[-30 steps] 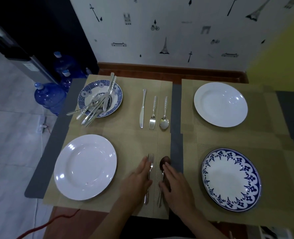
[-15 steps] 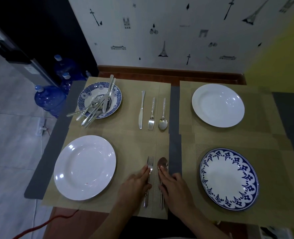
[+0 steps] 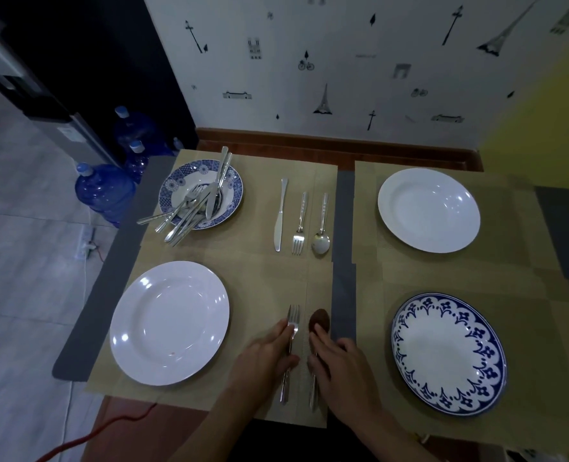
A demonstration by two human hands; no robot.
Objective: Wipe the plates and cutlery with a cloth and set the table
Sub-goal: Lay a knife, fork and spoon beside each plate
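Near edge of the table (image 3: 343,208), mid-span: both hands down on the cutlery. L hand (image 3: 266,356) flat, fingers straight, laid along the near fork (image 3: 293,316) and touching its neck. No curl, no grip. R hand (image 3: 341,366) flat & relaxed too, index tip on the neck of the near spoon (image 3: 319,319), wrapped round nothing.

Fork & spoon side by side, parallel w/ a thin gap between, handles toward the near edge, heads toward the far edge. Both on the tan mat (image 3: 259,278), just left of the grey centre strip.

Near-left corner: white plate (image 3: 169,323) on that same mat, well left of the fork. Near-right corner: blue-patterned plate (image 3: 448,353) on a mat of its own. Far-right corner: 2nd white plate (image 3: 428,210), a deeper one.

Far-left corner: blue-rimmed plate (image 3: 233,181) heaped w/ spare cutlery (image 3: 189,213), several handles overhanging its near-left rim. Between that plate & the centre strip, one set in a row, L to R: knife (image 3: 280,216), far fork (image 3: 299,225), far spoon (image 3: 322,228). Parallel, not touching, heads toward the near edge.

Off the table's left edge: blue water jugs (image 3: 106,191) on the floor. By the near-left corner, a red cable (image 3: 119,425).
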